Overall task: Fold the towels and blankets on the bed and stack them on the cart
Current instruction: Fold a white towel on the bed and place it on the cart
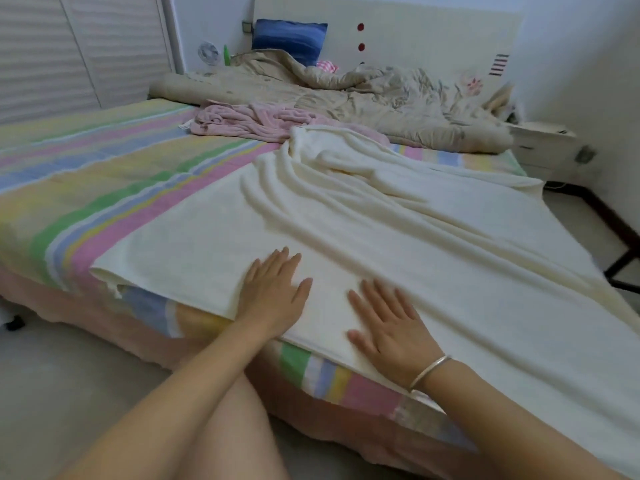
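A large cream blanket point(398, 216) lies spread over the near right part of the bed point(86, 174), rumpled into long folds toward its far end and hanging over the bed's right side. My left hand point(273, 292) rests flat on its near edge, fingers straight. My right hand point(388, 323), with a silver bangle on the wrist, presses flat on the blanket just to the right. A crumpled pink towel point(249, 121) lies beyond the blanket. A beige quilt point(363, 98) is bunched along the head of the bed.
A blue pillow point(289, 38) leans on the headboard point(415, 36). A white nightstand point(550, 147) stands at the right of the bed, with a dark metal frame point(623, 265) on the floor beside it. A wardrobe point(69, 46) fills the far left.
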Action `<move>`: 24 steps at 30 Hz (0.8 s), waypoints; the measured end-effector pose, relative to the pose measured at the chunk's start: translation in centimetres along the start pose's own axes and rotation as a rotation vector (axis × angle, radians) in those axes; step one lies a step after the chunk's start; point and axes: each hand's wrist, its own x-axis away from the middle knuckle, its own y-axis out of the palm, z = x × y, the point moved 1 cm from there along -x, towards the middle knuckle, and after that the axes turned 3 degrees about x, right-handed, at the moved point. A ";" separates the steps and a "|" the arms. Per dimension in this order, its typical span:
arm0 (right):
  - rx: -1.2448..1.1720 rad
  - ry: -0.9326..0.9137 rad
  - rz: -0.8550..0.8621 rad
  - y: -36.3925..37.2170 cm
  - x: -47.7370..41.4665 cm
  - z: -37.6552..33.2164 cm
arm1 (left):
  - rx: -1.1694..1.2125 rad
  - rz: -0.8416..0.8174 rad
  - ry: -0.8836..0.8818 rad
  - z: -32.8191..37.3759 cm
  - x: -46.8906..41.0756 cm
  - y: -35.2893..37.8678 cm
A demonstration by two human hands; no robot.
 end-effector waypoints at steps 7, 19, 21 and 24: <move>0.104 0.393 -0.090 0.6 14.9 12.9 | -0.170 -0.090 -0.044 0.0 -0.3 1.8; 0.058 0.190 0.385 -1.1 19.8 11.2 | 0.289 0.129 0.808 17.7 5.9 3.6; 0.024 0.174 0.382 -0.3 19.8 10.5 | 0.177 0.055 0.981 19.8 7.3 5.4; 0.017 0.177 0.436 0.6 19.9 10.4 | 0.058 0.031 1.056 20.0 7.2 6.7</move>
